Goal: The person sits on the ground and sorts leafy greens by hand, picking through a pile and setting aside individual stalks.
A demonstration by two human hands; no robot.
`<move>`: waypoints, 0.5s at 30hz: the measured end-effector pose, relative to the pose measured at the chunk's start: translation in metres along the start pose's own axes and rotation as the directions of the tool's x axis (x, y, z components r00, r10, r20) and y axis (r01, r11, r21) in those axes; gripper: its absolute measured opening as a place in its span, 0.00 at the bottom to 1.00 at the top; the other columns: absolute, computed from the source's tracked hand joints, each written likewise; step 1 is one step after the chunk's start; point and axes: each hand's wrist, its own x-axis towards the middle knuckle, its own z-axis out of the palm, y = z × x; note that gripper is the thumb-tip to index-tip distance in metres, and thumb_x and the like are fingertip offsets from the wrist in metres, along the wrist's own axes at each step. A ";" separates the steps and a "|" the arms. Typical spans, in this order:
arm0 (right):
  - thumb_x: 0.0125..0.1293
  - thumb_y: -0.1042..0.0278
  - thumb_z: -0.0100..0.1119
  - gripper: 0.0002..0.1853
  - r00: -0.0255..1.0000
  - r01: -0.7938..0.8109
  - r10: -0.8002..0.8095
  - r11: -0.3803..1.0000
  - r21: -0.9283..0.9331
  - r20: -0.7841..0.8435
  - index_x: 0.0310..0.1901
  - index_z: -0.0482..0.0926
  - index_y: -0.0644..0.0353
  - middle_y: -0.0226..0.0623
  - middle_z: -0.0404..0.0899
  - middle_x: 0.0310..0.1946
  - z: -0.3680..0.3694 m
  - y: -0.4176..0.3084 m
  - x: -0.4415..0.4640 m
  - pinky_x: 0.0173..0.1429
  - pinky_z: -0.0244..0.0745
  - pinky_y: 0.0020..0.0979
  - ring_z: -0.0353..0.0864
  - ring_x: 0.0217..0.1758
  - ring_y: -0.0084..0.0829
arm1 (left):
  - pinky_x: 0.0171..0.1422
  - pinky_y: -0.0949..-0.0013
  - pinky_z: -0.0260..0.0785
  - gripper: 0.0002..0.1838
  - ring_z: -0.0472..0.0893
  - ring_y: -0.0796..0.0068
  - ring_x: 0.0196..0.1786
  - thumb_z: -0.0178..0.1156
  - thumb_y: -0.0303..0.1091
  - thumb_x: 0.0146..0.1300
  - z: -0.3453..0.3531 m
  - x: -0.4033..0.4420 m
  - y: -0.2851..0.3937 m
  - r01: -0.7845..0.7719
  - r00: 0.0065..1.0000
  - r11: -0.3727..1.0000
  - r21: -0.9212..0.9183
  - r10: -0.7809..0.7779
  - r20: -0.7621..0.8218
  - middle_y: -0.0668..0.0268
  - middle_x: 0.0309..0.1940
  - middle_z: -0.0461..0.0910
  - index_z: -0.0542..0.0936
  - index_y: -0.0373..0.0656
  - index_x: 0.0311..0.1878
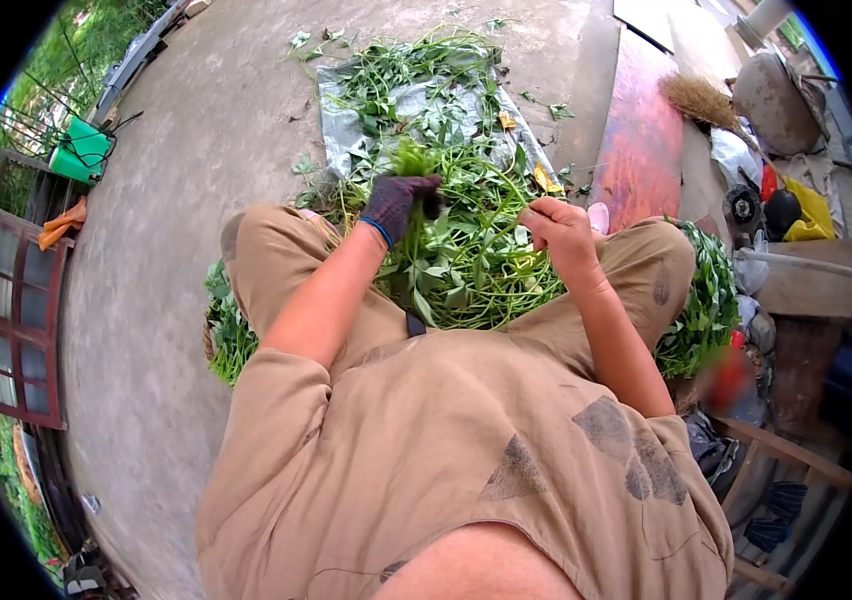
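My left hand (404,208), in a dark knit glove with a blue cuff, is closed around a bunch of leafy green stems (412,160). Bare and closed, my right hand (558,228) is held to the right, fingertips pinched together. Whatever is between those fingertips is too small to make out. Below and between both hands lies a heap of long-stemmed leafy greens (486,285), which fills the space between my legs. More of the greens lie beyond it on a pale plastic sheet (341,115).
Bundled greens stand outside my left thigh (238,340) and right thigh (708,290). A reddish board (641,130) lies ahead right, near a straw broom (698,100) and a yellow bag (808,210). To the left are a green bucket (81,150) and a framed window panel (24,315).
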 end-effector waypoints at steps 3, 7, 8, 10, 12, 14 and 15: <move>0.63 0.68 0.61 0.09 0.995 -0.097 0.083 0.956 0.276 0.062 0.32 0.80 0.66 0.27 0.71 0.16 0.007 0.004 0.006 0.24 0.64 0.23 0.70 0.18 0.19 | 0.40 0.71 0.74 0.09 0.80 0.73 0.31 0.66 0.31 0.58 0.039 -0.025 -0.018 -0.224 0.954 0.936 0.272 0.153 0.259 0.63 0.32 0.84 0.83 0.33 0.37; 0.64 0.69 0.60 0.08 0.992 -0.124 0.124 0.930 0.345 0.023 0.33 0.80 0.67 0.28 0.71 0.16 0.018 0.014 0.017 0.24 0.64 0.24 0.70 0.18 0.21 | 0.44 0.66 0.78 0.12 0.83 0.68 0.34 0.63 0.30 0.60 0.054 -0.039 -0.029 -0.053 0.961 0.993 0.108 0.021 0.276 0.60 0.35 0.84 0.82 0.34 0.44; 0.64 0.69 0.61 0.08 0.990 -0.136 0.141 0.929 0.346 0.009 0.33 0.80 0.67 0.28 0.71 0.16 0.020 0.013 0.018 0.24 0.64 0.24 0.70 0.18 0.21 | 0.44 0.65 0.78 0.12 0.83 0.67 0.34 0.63 0.29 0.60 0.053 -0.040 -0.028 0.056 0.967 0.998 -0.010 -0.052 0.250 0.59 0.35 0.84 0.82 0.34 0.45; 0.63 0.70 0.62 0.08 0.986 -0.156 0.164 0.921 0.357 0.009 0.32 0.81 0.67 0.27 0.71 0.15 0.022 0.014 0.021 0.25 0.64 0.23 0.70 0.17 0.21 | 0.41 0.60 0.80 0.11 0.84 0.63 0.34 0.62 0.28 0.61 0.045 -0.033 -0.029 0.102 0.976 0.991 -0.086 -0.083 0.201 0.57 0.35 0.83 0.82 0.35 0.45; 0.63 0.70 0.63 0.07 0.983 -0.177 0.180 0.905 0.386 0.028 0.32 0.81 0.66 0.27 0.71 0.15 0.023 0.019 0.023 0.25 0.64 0.23 0.70 0.17 0.21 | 0.39 0.60 0.81 0.10 0.84 0.63 0.32 0.64 0.28 0.59 0.046 -0.034 -0.027 0.105 0.983 0.990 -0.091 -0.089 0.162 0.56 0.33 0.84 0.83 0.33 0.41; 0.63 0.69 0.63 0.08 0.985 -0.166 0.170 0.922 0.351 0.019 0.31 0.81 0.66 0.27 0.72 0.16 0.026 0.024 0.027 0.25 0.63 0.22 0.70 0.18 0.20 | 0.34 0.66 0.78 0.09 0.82 0.69 0.28 0.65 0.28 0.57 0.059 -0.047 -0.021 0.002 0.978 0.988 0.154 -0.034 0.207 0.61 0.30 0.84 0.84 0.36 0.40; 0.63 0.69 0.63 0.08 0.986 -0.161 0.164 0.926 0.341 0.020 0.31 0.81 0.66 0.27 0.72 0.17 0.028 0.027 0.029 0.25 0.63 0.22 0.70 0.18 0.19 | 0.33 0.67 0.77 0.09 0.82 0.71 0.28 0.65 0.27 0.57 0.066 -0.053 -0.020 -0.083 0.969 0.937 0.339 -0.004 0.248 0.63 0.29 0.83 0.84 0.38 0.41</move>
